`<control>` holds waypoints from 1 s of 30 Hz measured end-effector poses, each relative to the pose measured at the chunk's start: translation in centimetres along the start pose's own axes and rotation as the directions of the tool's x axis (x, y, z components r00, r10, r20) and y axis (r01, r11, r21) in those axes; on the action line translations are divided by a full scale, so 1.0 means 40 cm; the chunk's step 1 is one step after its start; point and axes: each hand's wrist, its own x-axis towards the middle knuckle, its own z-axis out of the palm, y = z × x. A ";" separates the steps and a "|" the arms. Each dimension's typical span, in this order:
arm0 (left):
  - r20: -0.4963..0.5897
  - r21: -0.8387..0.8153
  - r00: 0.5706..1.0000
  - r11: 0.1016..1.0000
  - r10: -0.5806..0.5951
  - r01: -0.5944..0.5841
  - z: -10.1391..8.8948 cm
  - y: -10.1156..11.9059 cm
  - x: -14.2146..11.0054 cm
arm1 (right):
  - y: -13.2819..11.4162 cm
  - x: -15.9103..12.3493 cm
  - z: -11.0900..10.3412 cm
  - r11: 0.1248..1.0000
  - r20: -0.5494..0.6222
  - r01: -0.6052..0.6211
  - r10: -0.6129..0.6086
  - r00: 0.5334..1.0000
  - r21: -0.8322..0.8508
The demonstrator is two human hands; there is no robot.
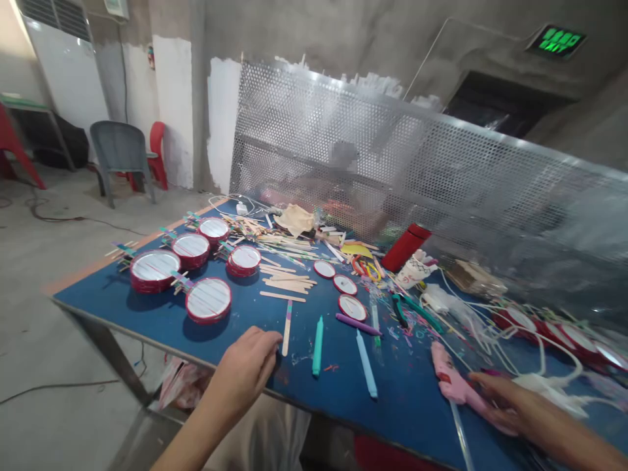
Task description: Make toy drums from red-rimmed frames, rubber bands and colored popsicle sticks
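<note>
My left hand [245, 369] rests at the near edge of the blue table [147, 320], fingers curled loosely, beside a flat wooden stick [287, 327] with a coloured end. I cannot make out anything inside it. My right hand [505, 405] lies on a pink glue gun [454, 379] at the near right, fingers wrapped over its rear part. Between the hands lie a teal marker [318, 345], a light blue marker [366, 364] and a purple marker [358, 324].
Several red-rimmed round drums [209, 299] with sticks sit at the left, small red discs [345, 284] in the middle, a heap of wooden sticks [284, 275] behind. A red bottle [406, 247], green pliers [417, 311], white cords [515, 340] and a perforated metal screen [392, 157] with a person behind.
</note>
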 end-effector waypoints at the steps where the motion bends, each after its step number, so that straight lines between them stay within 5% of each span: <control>1: 0.015 -0.009 1.000 1.000 0.008 -0.008 -0.002 0.000 0.001 | -0.025 0.011 -0.020 1.000 0.057 -0.024 0.023 0.998 0.017; 3: 0.035 -0.030 0.999 1.000 0.007 -0.006 -0.005 -0.001 0.004 | -0.114 0.041 -0.062 1.000 0.049 -0.007 0.007 0.999 -0.005; 6: 0.049 -0.048 0.999 0.999 -0.018 0.020 -0.008 0.000 0.008 | -0.307 0.094 -0.092 0.956 -0.040 0.284 -0.287 0.957 -0.072; 10: 0.079 -0.038 0.996 0.999 -0.031 0.034 -0.008 -0.001 0.009 | -0.549 0.165 -0.049 0.880 0.023 0.459 -0.459 0.888 -0.124; 14: 0.101 -0.030 0.995 0.999 0.015 -0.012 -0.008 -0.007 0.004 | -0.685 0.234 0.016 0.815 0.125 0.558 -0.544 0.830 -0.155; 23: 0.075 -0.040 0.982 0.984 0.176 -0.173 -0.001 -0.022 0.002 | -0.719 0.256 0.051 0.771 0.172 0.611 -0.587 0.791 -0.181; 30: 0.195 -0.078 0.973 0.991 0.124 -0.110 -0.017 -0.023 0.011 | -0.705 0.190 0.073 0.672 0.111 0.698 -0.696 0.709 -0.247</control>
